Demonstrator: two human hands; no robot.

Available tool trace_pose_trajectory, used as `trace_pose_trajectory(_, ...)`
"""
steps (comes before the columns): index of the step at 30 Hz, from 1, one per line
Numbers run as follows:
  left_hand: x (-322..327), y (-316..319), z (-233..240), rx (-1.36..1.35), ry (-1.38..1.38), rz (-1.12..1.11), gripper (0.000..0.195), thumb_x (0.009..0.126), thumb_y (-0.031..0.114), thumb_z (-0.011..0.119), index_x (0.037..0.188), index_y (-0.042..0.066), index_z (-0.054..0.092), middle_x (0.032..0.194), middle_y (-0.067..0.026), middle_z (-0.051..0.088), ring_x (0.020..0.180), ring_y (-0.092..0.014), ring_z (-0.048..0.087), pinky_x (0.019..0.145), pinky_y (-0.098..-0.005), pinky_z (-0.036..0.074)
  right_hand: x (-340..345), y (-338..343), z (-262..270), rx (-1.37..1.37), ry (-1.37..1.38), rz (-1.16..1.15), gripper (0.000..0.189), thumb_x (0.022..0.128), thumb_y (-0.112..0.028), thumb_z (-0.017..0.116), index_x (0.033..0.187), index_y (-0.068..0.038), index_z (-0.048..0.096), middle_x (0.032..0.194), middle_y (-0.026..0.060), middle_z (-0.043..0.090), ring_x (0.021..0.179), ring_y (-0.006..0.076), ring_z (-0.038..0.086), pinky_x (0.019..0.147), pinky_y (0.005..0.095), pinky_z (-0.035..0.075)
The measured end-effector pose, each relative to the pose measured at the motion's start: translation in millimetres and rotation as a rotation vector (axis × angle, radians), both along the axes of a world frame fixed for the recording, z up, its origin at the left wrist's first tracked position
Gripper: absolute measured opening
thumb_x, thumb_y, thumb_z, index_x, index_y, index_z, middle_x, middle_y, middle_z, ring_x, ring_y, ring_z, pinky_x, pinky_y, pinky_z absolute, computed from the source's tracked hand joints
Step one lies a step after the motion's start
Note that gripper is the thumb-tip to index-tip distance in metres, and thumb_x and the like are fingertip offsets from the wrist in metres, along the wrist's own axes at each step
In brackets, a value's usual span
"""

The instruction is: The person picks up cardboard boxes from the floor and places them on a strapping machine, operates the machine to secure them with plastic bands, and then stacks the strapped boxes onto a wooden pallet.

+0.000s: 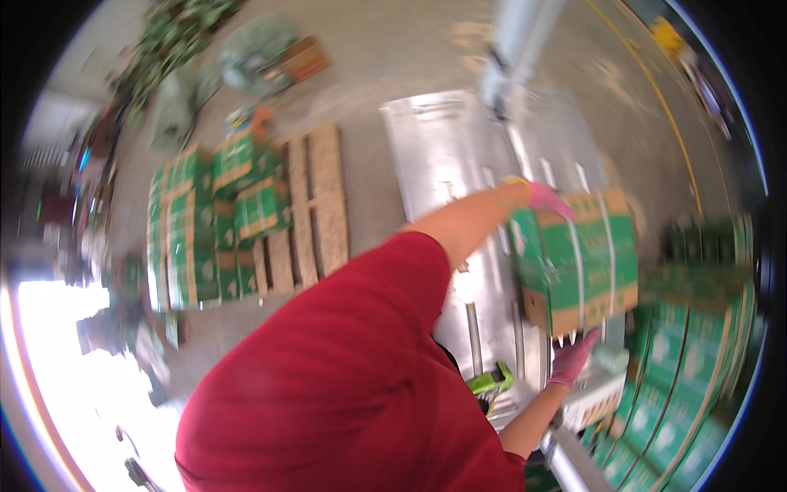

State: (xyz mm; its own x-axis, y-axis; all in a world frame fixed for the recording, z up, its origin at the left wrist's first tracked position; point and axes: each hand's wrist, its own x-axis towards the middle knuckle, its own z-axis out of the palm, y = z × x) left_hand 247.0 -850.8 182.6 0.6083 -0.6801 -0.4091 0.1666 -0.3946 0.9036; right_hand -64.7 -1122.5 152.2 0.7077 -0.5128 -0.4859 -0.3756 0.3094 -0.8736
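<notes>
A green and brown carton (587,264) with two pale straps around it is over the right side of a steel roller table (424,141). My left hand (550,200), in a pink glove, lies along the carton's far upper edge. At the opposite end my right hand (575,360), also gloved in pink, has its fingers against the carton's lower edge. The carton looks tilted, and its underside is hidden. Close to my body, a bright green hand tool (492,381) rests on the table; my sleeve hides part of it.
A metal arch (516,55) rises over the table. A white control box (593,400) adjoins my right forearm. Stacked green cartons (682,344) stand at the right. More cartons (190,227) share a wooden pallet (320,203) at the left. Filled sacks (258,49) lie on the floor behind.
</notes>
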Motion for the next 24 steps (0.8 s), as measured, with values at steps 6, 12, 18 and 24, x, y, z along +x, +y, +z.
trace_pose_trajectory(6, -52, 15, -7, -0.060, 0.011, 0.185, 0.115, 0.070, 0.067, 0.074, 0.151, -0.001, 0.031, 0.152, -0.0243, 0.039, 0.140, -0.036, 0.041, 0.112, -0.0423, 0.037, 53, -8, 30, 0.284, -0.036, 0.155, 0.077, 0.096, -0.061, 0.047, 0.155, -0.015, 0.029, 0.154, 0.0060, 0.040, 0.135, 0.0286, 0.048, 0.110, 0.0452, 0.041)
trace_pose_trajectory(12, -175, 53, 7, 0.096, -0.015, 0.448, 0.107, 0.080, 0.064, 0.066, 0.152, 0.000, 0.019, 0.152, -0.0278, 0.033, 0.130, -0.047, 0.045, 0.109, -0.0511, 0.039, 59, 1, 53, 0.061, 0.097, 0.275, 0.078, 0.097, -0.059, 0.050, 0.154, -0.009, 0.033, 0.155, 0.0063, 0.039, 0.135, 0.0256, 0.045, 0.113, 0.0384, 0.035)
trace_pose_trajectory(18, -280, 215, 30, -0.017, 0.189, 0.502, 0.123, 0.074, 0.063, 0.074, 0.156, -0.002, 0.008, 0.154, -0.0303, 0.027, 0.140, -0.044, 0.035, 0.113, -0.0478, 0.036, -4, 102, 46, 0.253, 0.229, 0.486, 0.069, 0.097, -0.048, 0.058, 0.150, -0.008, 0.038, 0.147, 0.0096, 0.048, 0.129, 0.0253, 0.050, 0.109, 0.0410, 0.041)
trace_pose_trajectory(24, -386, 368, 18, -0.068, 0.461, 1.020, 0.127, 0.072, 0.061, 0.081, 0.156, -0.003, 0.011, 0.145, -0.0248, 0.047, 0.130, -0.032, 0.052, 0.100, -0.0382, 0.050, -46, 302, 68, -0.086, 0.020, 0.785, 0.061, 0.092, -0.022, 0.070, 0.141, 0.000, 0.041, 0.131, 0.0129, 0.057, 0.114, 0.0229, 0.057, 0.101, 0.0372, 0.045)
